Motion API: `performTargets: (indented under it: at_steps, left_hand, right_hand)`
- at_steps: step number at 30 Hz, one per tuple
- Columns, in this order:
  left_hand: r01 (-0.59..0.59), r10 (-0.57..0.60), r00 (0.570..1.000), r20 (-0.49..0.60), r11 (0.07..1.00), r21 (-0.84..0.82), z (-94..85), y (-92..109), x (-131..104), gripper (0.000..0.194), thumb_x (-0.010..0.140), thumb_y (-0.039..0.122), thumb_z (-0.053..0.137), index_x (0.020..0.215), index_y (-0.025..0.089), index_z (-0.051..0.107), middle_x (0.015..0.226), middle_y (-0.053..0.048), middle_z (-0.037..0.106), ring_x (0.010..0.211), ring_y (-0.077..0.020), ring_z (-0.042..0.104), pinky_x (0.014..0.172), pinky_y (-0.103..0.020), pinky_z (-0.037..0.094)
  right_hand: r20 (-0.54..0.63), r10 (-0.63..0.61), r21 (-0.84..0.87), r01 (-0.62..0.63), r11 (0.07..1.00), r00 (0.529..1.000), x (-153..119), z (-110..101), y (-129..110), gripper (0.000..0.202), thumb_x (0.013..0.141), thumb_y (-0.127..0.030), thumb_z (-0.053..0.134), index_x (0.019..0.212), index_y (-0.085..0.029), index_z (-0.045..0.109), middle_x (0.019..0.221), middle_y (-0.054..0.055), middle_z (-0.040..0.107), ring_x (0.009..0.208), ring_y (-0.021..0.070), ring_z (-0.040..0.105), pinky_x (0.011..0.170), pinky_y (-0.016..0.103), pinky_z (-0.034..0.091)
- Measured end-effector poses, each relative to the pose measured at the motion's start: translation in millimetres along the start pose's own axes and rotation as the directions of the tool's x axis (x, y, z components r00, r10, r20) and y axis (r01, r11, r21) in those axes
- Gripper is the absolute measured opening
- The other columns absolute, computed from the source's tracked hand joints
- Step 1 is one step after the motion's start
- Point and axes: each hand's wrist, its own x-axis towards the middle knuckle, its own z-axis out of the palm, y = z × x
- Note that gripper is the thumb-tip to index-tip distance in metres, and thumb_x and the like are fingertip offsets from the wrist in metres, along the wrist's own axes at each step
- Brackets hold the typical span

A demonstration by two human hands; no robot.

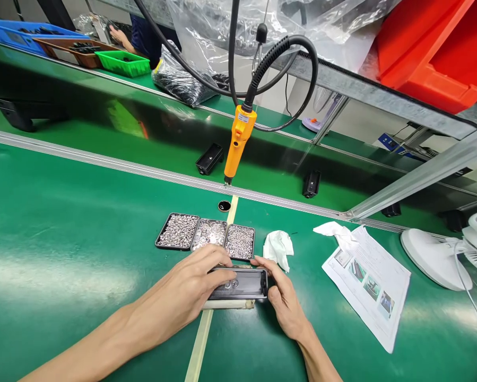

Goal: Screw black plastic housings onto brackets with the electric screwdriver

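Note:
A long black plastic housing [248, 284] lies open side up on a pale block [230, 304], with two small metal rings showing inside. My left hand [200, 278] is at its left end, the thumb inside and the other fingers over the far rim. The left end of the housing is hidden under that hand. Around the right end, my right hand [284, 300] has its fingers at the far corner and its thumb by the near one. Just beyond are three shallow black trays of small metal parts: a left tray [156, 244], a middle tray [200, 220] and a right tray [254, 244].
An orange electric screwdriver [238, 140] hangs above the trays. To the right lie crumpled white cloth [278, 248], a printed sheet [371, 292] and a white fan [435, 258]. Black housings [209, 158] stand beyond the metal rail. Another person's hand [121, 37] shows behind coloured bins [124, 64].

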Motion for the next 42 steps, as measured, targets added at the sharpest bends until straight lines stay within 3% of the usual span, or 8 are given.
performTargets:
  at_steps: [6, 13, 20, 24, 27, 31, 35, 42]
  left_hand:
    - [-0.019, 0.02, 0.992, -0.124, 1.0, 0.01, -2.1, -14, -22, 0.028, 0.106, 0.011, 0.047, 0.125, 0.024, 0.062, 0.133, -0.009, 0.058, 0.133, -0.0276, 0.045, 0.104, -0.045, 0.048]
    - [-0.068, 0.071, 0.997, -0.018, 0.988, 0.139, 5.0, -12, -30, 0.034, 0.105, 0.038, 0.055, 0.138, 0.035, 0.061, 0.163, -0.005, 0.037, 0.153, -0.0372, 0.024, 0.112, -0.061, 0.045]
    - [-0.083, 0.078, 0.996, 0.051, 0.991, 0.104, 7.1, -12, -17, 0.033, 0.105, 0.036, 0.056, 0.137, 0.034, 0.063, 0.164, -0.004, 0.037, 0.155, -0.0362, 0.021, 0.113, -0.062, 0.045]
    - [-0.024, 0.025, 0.997, 0.071, 1.0, -0.009, 4.7, -10, -15, 0.03, 0.106, 0.04, 0.052, 0.132, 0.038, 0.068, 0.163, 0.0, 0.039, 0.155, -0.0344, 0.021, 0.114, -0.058, 0.044]
    - [0.054, -0.061, 0.996, -0.06, 0.992, -0.113, -7.6, -18, -14, 0.033, 0.109, 0.042, 0.044, 0.13, 0.038, 0.069, 0.153, 0.0, 0.053, 0.148, -0.0298, 0.036, 0.116, -0.052, 0.042]
    - [0.365, -0.361, 0.852, -0.378, 0.929, -0.064, -35.7, -43, -8, 0.029, 0.104, 0.045, 0.053, 0.107, 0.027, 0.076, 0.119, -0.003, 0.072, 0.116, -0.0268, 0.06, 0.101, -0.042, 0.049]
    - [0.542, -0.472, 0.83, -0.297, 0.807, 0.234, -49.0, -70, -4, 0.032, 0.102, 0.038, 0.05, 0.106, 0.019, 0.075, 0.105, -0.008, 0.073, 0.104, -0.0314, 0.06, 0.087, -0.043, 0.049]
    - [0.531, -0.492, 0.847, -0.201, 0.784, 0.322, -24.7, -92, -10, 0.023, 0.093, 0.018, 0.056, 0.107, 0.016, 0.074, 0.104, -0.011, 0.07, 0.102, -0.0294, 0.06, 0.09, -0.041, 0.049]
  right_hand:
    - [-0.001, 0.009, 0.019, -0.009, 1.0, 1.0, 0, 0, -1, 0.066, 0.099, -0.073, 0.033, 0.151, -0.034, 0.048, 0.146, 0.007, 0.058, 0.133, 0.0286, 0.054, 0.113, 0.041, 0.041]
    - [0.001, 0.024, 0.047, -0.024, 0.999, 1.0, 0, 0, -2, 0.072, 0.098, -0.076, 0.028, 0.152, -0.032, 0.047, 0.146, 0.008, 0.058, 0.131, 0.03, 0.055, 0.112, 0.043, 0.042]
    - [-0.001, 0.014, 0.027, -0.014, 1.0, 1.0, 0, 0, -1, 0.068, 0.099, -0.073, 0.03, 0.151, -0.033, 0.047, 0.147, 0.006, 0.057, 0.132, 0.028, 0.054, 0.114, 0.041, 0.041]
    - [-0.01, 0.014, 0.007, -0.014, 1.0, 1.0, 0, 1, -2, 0.064, 0.101, -0.071, 0.03, 0.151, -0.034, 0.048, 0.146, 0.005, 0.058, 0.132, 0.0273, 0.055, 0.114, 0.04, 0.041]
    - [-0.022, 0.025, 0.01, -0.024, 1.0, 0.999, -1, 1, -1, 0.064, 0.101, -0.07, 0.03, 0.15, -0.035, 0.048, 0.146, 0.005, 0.059, 0.133, 0.0277, 0.055, 0.114, 0.041, 0.041]
    - [-0.028, 0.036, 0.008, -0.036, 0.999, 0.999, -3, 1, 2, 0.065, 0.101, -0.07, 0.03, 0.151, -0.034, 0.047, 0.147, 0.007, 0.058, 0.133, 0.0293, 0.055, 0.114, 0.044, 0.042]
    - [-0.034, 0.062, -0.011, -0.062, 0.998, 0.998, -5, 0, 8, 0.065, 0.101, -0.069, 0.03, 0.153, -0.033, 0.045, 0.151, 0.008, 0.056, 0.136, 0.0309, 0.054, 0.116, 0.048, 0.041]
    - [-0.104, 0.084, -0.024, -0.087, 0.996, 0.991, -5, 3, 18, 0.071, 0.098, -0.073, 0.031, 0.149, -0.029, 0.052, 0.146, 0.013, 0.061, 0.131, 0.0352, 0.06, 0.109, 0.051, 0.049]
